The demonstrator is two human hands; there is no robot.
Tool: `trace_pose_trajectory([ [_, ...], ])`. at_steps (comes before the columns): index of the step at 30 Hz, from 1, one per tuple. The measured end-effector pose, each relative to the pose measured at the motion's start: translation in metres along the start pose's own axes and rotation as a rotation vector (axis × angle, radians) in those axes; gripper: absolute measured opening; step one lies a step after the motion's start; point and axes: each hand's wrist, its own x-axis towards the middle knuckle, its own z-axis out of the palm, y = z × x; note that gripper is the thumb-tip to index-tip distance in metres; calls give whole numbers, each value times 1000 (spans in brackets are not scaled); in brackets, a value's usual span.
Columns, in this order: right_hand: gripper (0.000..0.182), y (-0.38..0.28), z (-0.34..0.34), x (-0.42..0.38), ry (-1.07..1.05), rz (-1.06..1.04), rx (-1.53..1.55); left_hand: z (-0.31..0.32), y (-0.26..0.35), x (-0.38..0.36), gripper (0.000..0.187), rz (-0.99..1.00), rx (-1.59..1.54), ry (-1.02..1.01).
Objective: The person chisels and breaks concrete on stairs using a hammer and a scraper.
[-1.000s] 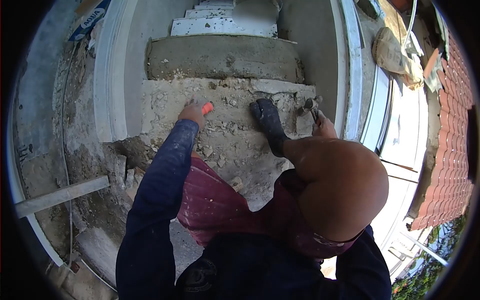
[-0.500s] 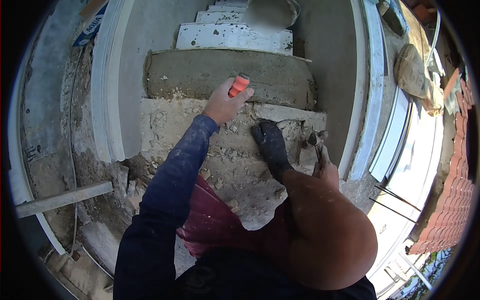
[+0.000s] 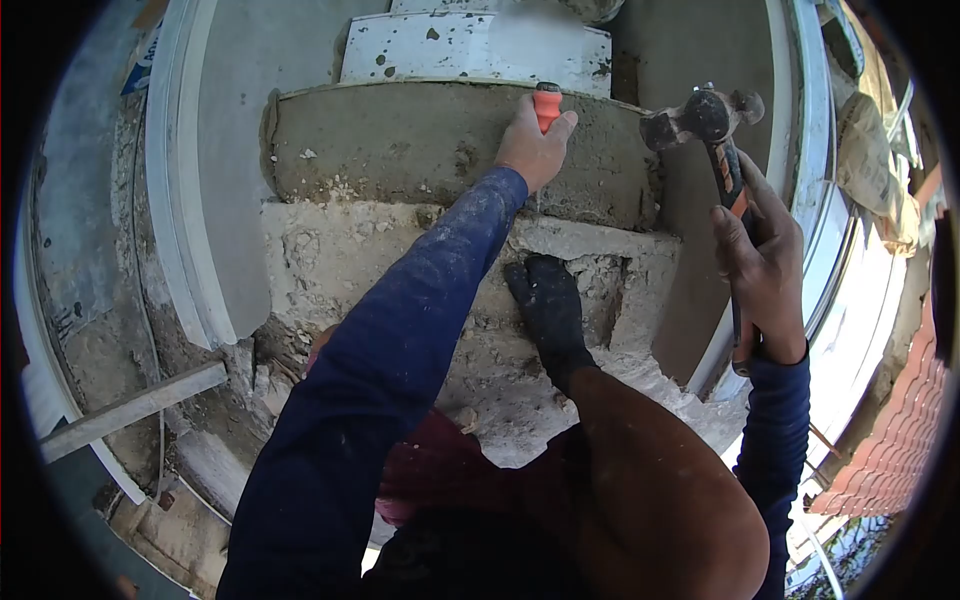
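My left hand (image 3: pixel 530 150) is closed round the red handle of a chisel (image 3: pixel 547 106), whose dark capped end points up. Its lower part is mostly hidden behind my hand, in front of the grey mortar step (image 3: pixel 400 150). On the right, my right hand (image 3: pixel 768 255) grips the dark and orange handle of a hammer (image 3: pixel 706 118). The hammer is raised, its metal head higher than my hand and to the right of the chisel. Below the mortar lies a broken, chipped concrete step (image 3: pixel 370 240).
My dark-covered foot (image 3: pixel 550 305) rests on the chipped step beside a broken hollow. White spattered stairs (image 3: pixel 470 52) rise beyond the mortar. Grey walls flank both sides. A wooden plank (image 3: pixel 135 408) lies at left, and a paper sack (image 3: pixel 868 150) sits at right.
My right hand has lifted the hammer from low beside my knee to high on the right. My left hand with the chisel has shifted right and slightly up, as the view also moved.
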Motion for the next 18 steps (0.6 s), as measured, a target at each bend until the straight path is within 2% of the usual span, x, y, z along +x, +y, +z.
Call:
trace_pose_trajectory([
  [3, 52, -5, 0, 49, -36, -56, 5, 2, 15, -9, 46, -6, 172, -7],
  [7, 53, -24, 1, 110, -91, -125, -83, 7, 17, -11, 46, -1, 181, 30],
  [10, 39, -62, 1, 145, 28, -152, -37, 7, 15, -5, 47, -20, 216, -24],
  [13, 38, -59, 4, 191, 68, -204, -85, 6, 15, -3, 48, -42, 238, -76],
  [16, 52, -26, 26, 193, -293, -219, -317, 10, 14, -5, 49, -23, 227, -113],
  [18, 49, -17, 33, 194, -446, -173, -437, 11, 11, -6, 49, 8, 212, -126],
])
